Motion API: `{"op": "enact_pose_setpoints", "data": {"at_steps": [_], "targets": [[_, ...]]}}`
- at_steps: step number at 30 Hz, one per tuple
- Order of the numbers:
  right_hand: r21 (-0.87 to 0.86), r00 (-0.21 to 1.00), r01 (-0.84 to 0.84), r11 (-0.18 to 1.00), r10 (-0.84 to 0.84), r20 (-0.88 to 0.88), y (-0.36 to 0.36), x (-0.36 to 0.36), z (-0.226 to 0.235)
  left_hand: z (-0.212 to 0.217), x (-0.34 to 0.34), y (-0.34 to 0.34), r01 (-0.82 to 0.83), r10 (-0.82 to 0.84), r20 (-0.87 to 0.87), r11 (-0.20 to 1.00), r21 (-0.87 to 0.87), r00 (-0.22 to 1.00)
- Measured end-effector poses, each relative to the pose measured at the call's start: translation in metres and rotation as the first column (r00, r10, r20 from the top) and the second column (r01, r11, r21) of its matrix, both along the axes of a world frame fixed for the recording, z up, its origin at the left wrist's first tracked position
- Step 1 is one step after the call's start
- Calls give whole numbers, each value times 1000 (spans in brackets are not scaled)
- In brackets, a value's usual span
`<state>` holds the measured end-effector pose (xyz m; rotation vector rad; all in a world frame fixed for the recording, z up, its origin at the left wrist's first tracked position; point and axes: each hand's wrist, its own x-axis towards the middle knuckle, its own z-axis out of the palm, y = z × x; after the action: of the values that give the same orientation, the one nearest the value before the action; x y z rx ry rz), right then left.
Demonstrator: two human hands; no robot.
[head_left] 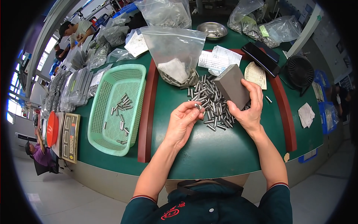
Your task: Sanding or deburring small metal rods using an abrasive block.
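Observation:
Between the thumb and fingertips of my left hand (182,125) is a small metal pin (198,106), held just left of a heap of metal pins (213,106). My right hand (248,108) grips a dark grey rectangular block (233,86) by its right side, with the thumb across its lower edge. The block is tilted over the right part of the heap and hides some of it. Behind the heap stands a clear zip bag (175,44) with more pins and a white paper inside.
Left, a green plastic basket (96,112) holds several pins, beside a scale (70,138). Dark red rails (147,112) border the work area. A phone (261,59), papers (220,59), a metal bowl (212,30) and a black fan (298,71) lie farther back. Other people sit at far left.

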<state>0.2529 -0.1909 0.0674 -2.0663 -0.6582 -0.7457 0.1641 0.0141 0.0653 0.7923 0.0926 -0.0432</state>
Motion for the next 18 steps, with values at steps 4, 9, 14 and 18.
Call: {"op": "enact_pose_setpoints", "data": {"at_steps": [4,9,14,18], "targets": [[36,1000,8,999,-8,-2,0,1,1,1,0,1,-82,80,21,992,100,997],[-6,1000,-13,1000,13,17,2,-2,2,1,1,-1,-103,94,66,984,145,993],[2,999,-39,999,39,-5,7,-12,4,0,2,-2,-214,200,77,943,255,977],[-41,997,-82,996,82,-14,9,-16,6,-1,3,-2,-226,204,107,935,274,973]]}}
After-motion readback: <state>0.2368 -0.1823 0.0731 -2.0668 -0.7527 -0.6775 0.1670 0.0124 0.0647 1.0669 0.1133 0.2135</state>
